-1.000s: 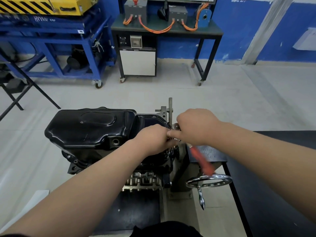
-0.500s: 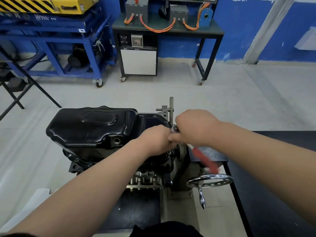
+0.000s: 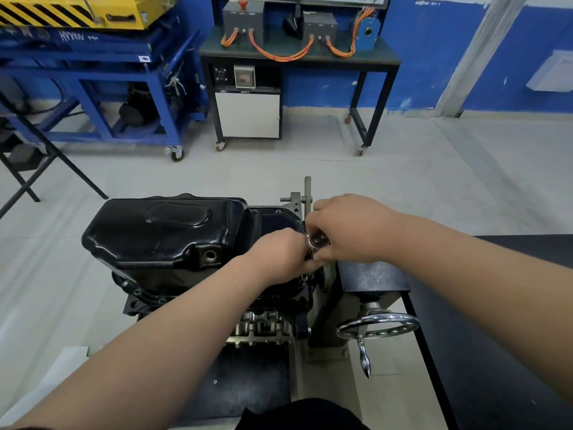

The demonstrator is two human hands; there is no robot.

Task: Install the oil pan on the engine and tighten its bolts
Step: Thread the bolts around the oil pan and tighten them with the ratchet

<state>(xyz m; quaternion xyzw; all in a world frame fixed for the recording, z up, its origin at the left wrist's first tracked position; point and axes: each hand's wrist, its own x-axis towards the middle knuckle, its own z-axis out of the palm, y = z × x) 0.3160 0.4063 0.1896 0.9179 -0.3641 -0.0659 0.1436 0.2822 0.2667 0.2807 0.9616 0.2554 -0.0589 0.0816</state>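
Note:
The black oil pan (image 3: 161,231) sits on top of the upturned engine (image 3: 263,327), which is mounted on a stand. At the pan's right end, a ratchet's shiny metal head (image 3: 317,242) shows between my two hands. My right hand (image 3: 350,228) is curled over the ratchet from the right and hides its handle. My left hand (image 3: 279,256) grips the socket end just under the head, close against the pan's flange. The bolt beneath is hidden by my fingers.
A chrome handwheel (image 3: 378,325) with a crank handle sticks out of the stand's grey box (image 3: 372,274), below my right forearm. A black bench (image 3: 496,352) runs along the right. Across the floor stand a blue cart (image 3: 93,88) and a dark equipment table (image 3: 297,57).
The ratchet's red handle, which pointed down and right below my right hand, has swung out of sight under that hand. The ratchet's metal head now shows between my hands. My left hand stays put.

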